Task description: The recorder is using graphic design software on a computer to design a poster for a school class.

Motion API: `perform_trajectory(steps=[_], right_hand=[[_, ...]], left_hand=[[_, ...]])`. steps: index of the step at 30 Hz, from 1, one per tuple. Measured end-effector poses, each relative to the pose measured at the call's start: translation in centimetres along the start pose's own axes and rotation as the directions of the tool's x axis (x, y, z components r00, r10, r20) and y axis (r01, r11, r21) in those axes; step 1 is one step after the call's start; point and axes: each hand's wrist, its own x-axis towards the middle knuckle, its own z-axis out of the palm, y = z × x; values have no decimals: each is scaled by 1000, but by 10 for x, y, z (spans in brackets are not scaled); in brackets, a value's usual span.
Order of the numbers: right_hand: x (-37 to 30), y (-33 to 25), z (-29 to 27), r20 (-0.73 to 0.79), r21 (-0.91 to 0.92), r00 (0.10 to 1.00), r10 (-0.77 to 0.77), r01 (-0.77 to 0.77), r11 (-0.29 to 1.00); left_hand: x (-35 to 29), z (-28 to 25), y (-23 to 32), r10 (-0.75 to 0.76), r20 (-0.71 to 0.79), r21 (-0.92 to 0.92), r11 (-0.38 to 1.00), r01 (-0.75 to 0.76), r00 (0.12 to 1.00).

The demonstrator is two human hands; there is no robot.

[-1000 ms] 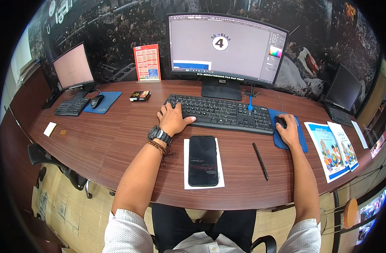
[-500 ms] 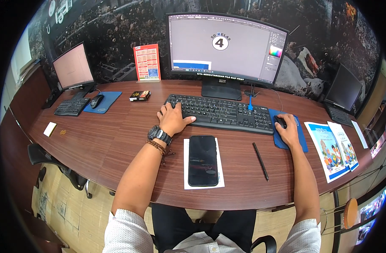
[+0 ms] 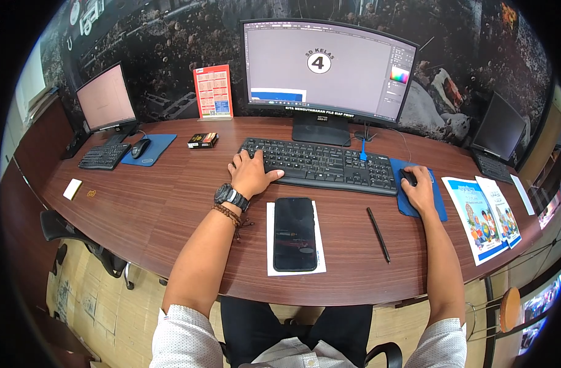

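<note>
My left hand point(image 3: 251, 173) rests on the left end of a black keyboard point(image 3: 329, 165), fingers spread over the keys; a black watch and a bead bracelet are on that wrist. My right hand point(image 3: 420, 189) covers a black mouse point(image 3: 407, 176) on a blue mouse pad point(image 3: 438, 205). Behind the keyboard stands a wide curved monitor point(image 3: 326, 67) showing a grey design window. A black phone point(image 3: 294, 233) lies face up on a white sheet between my forearms. To its right lies a black pen point(image 3: 378, 234).
The brown wooden desk point(image 3: 145, 202) curves left to a second monitor point(image 3: 105, 98), keyboard point(image 3: 104, 156) and mouse on a blue pad. A red calendar card point(image 3: 213, 92), a small box point(image 3: 203, 140), colourful booklets point(image 3: 486, 214) and a dark laptop point(image 3: 498, 132) stand around.
</note>
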Motion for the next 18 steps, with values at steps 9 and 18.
perform_trajectory(steps=[9, 18], right_hand=[[0, 1, 0, -11, 14, 1000, 8, -8, 1000], [0, 2, 0, -11, 17, 1000, 9, -9, 1000]], left_hand=[[0, 0, 3, -48, -27, -11, 999, 48, 998], [3, 1, -2, -82, -121, -12, 997, 81, 989]])
